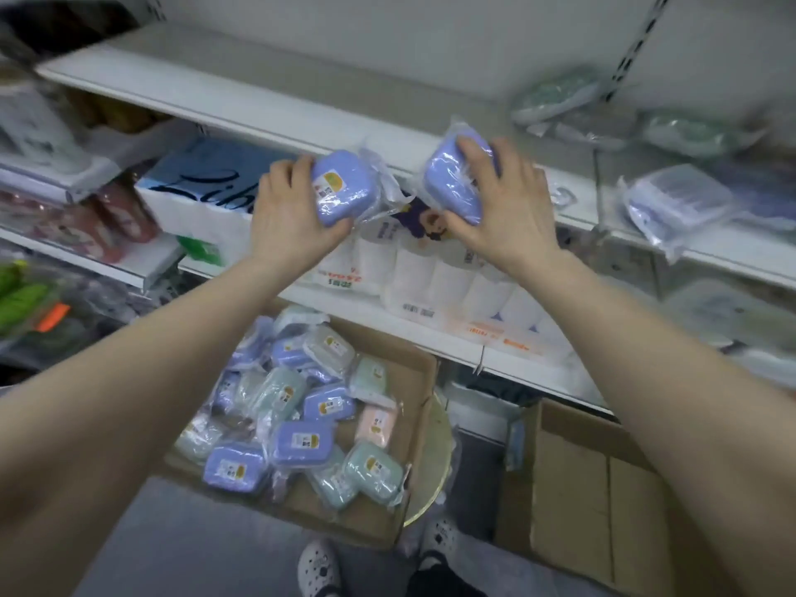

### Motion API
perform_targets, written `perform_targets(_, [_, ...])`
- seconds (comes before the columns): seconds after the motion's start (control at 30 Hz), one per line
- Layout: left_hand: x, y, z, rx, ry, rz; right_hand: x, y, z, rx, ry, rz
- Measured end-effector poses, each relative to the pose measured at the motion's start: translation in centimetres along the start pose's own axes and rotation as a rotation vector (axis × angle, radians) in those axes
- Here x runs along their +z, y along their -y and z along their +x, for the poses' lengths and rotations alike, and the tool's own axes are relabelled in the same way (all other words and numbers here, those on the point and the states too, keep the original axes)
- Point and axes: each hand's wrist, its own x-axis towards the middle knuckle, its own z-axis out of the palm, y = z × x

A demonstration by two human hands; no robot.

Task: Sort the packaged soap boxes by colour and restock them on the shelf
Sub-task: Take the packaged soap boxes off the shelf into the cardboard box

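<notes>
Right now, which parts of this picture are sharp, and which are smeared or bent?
Head view: the left hand and right hand, gripping the left purple soap box and right purple soap box, are fairly sharp; the wide lens bows the shelf and stretches the forearms; goods at its ends are smeared; light is flat, with faint glare on the wrappers.

White shelves (258, 79) against a pale wall (387, 28) — grey floor (194, 553) below.
</notes>
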Motion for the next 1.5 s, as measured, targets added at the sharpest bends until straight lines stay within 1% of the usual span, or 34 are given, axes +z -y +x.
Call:
perform_targets(0.07, [0.9,3.3,-2.9,-0.034,0.032,0.015,3.3,2.6,-2.9,-0.020,0.032,0.070])
perform_targets(0.1, [1.5,4.8,-4.6,-0.050,0.073,0.030,5.1,3.8,-4.7,-0.019,0.074,0.113])
perform_targets(0.17, [3.4,7.8,-8.5,-0.087,0.193,0.052,8.8,5.7,-8.7,0.007,0.204,0.176])
perform_targets(0.27, [6.9,11.3,-14.8,-0.104,0.371,0.082,14.1,7.5,-15.1,0.095,0.435,0.220])
perform_targets(0.4, [11.8,14.5,-21.5,-0.018,0.590,0.120,20.2,7.4,-21.6,0.261,0.655,0.268])
perform_targets(0.47, [14.1,15.4,-23.5,0.023,0.682,0.131,22.8,6.8,-23.0,0.367,0.775,0.237])
perform_targets(0.5, [15.2,15.7,-24.1,0.048,0.725,0.137,24.0,6.5,-23.4,0.405,0.809,0.215])
perform_targets(0.63, [19.7,16.9,-24.6,0.124,0.848,0.153,29.1,5.5,-23.0,0.468,0.851,0.222])
perform_targets(0.77, [23.6,16.6,-23.3,0.183,0.855,0.175,33.4,4.6,-21.7,0.476,0.864,0.212])
perform_targets(0.93, [27.4,16.1,-21.8,0.210,0.828,0.279,36.7,3.2,-21.3,0.393,0.828,0.072])
perform_targets(1.03, [28.7,16.0,-21.5,0.231,0.885,0.395,37.4,2.9,-21.5,0.345,0.825,0.084])
perform_targets(1.17, [28.9,16.3,-21.5,0.210,0.901,0.386,37.0,2.6,-22.0,0.287,0.821,0.152])
perform_targets(1.27, [27.3,15.7,-20.7,0.180,0.915,0.356,35.0,1.9,-22.1,0.234,0.779,0.126])
perform_targets(1.33, [25.7,14.8,-19.8,0.156,0.902,0.317,32.7,1.7,-21.7,0.186,0.736,0.105])
perform_targets(1.43, [22.7,13.4,-18.1,0.143,0.840,0.243,28.0,1.5,-20.7,0.115,0.678,0.065])
perform_targets(1.5, [20.2,12.1,-16.5,0.174,0.796,0.233,24.6,1.4,-19.9,0.066,0.639,0.008])
